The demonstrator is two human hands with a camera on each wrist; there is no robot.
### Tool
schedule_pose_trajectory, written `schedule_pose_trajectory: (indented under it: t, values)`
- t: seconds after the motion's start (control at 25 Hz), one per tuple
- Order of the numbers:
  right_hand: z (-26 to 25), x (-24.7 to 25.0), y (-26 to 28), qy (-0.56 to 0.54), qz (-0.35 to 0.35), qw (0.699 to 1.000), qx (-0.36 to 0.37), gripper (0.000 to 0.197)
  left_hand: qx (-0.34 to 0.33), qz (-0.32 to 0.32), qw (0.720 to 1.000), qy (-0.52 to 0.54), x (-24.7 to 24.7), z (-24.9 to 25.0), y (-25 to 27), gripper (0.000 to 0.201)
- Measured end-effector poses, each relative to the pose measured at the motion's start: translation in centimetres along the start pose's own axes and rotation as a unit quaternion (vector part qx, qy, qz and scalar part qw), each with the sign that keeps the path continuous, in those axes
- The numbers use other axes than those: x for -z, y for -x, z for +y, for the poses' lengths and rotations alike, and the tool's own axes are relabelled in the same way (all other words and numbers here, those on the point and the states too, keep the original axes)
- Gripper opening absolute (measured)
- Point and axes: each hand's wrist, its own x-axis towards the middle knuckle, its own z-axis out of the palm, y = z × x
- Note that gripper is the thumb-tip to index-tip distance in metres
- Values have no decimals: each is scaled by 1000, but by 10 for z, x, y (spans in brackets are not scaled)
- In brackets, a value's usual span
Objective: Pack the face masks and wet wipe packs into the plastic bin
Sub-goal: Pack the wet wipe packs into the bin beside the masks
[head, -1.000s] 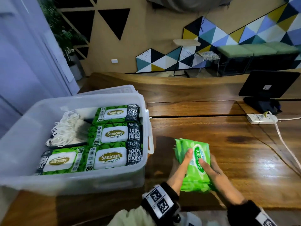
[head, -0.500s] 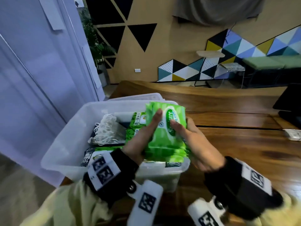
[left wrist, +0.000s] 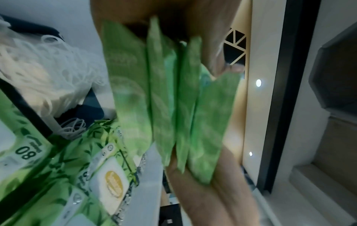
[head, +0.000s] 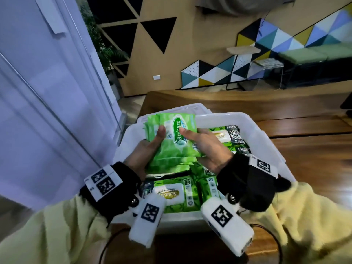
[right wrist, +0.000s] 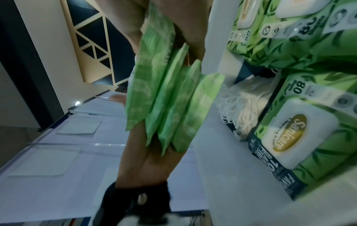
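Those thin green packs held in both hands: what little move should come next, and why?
Probably lower them into the plastic bin. Left hand and right hand hold the stack of small wipe packs above the bin's left part, where the face masks lie beside the large wipe packs.

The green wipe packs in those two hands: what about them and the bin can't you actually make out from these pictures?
- Pack count: the small green wipe packs overlap in the head view; both wrist views are motion-blurred, so about four edges show.
- Face masks: hidden behind the packs in the head view, blurred in the left wrist view.
- Plastic bin: near corners covered by both wrists.
- Left hand and right hand: fingers behind the packs are hidden.
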Motion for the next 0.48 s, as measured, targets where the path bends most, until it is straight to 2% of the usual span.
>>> schedule_pose_trajectory:
  t: [0.04,0.12,0.16,0.24,0.32,0.4,0.48]
  values:
    - [-1,0,-5,-2,16,1000,9,30,-5,-23,1000,20,6,3,0,83]
    - [-4,-2,-16,-1,71,997,21,35,-7,-64,997,48,19,6,-6,56]
    - [-6,-3,-18,-4,90,996,27,38,3,-76,995,60,26,5,-11,52]
    - [-8,-2,-30,-8,102,994,27,44,27,-81,993,84,34,0,-23,61]
    - [-10,0,-39,12,86,996,20,52,38,-67,991,106,37,-4,-31,66]
    - [-11,0,-50,17,65,998,17,41,33,-59,991,115,35,-4,-36,67]
    - [-13,-1,-58,27,54,998,14,40,34,-52,990,127,35,-3,-42,67]
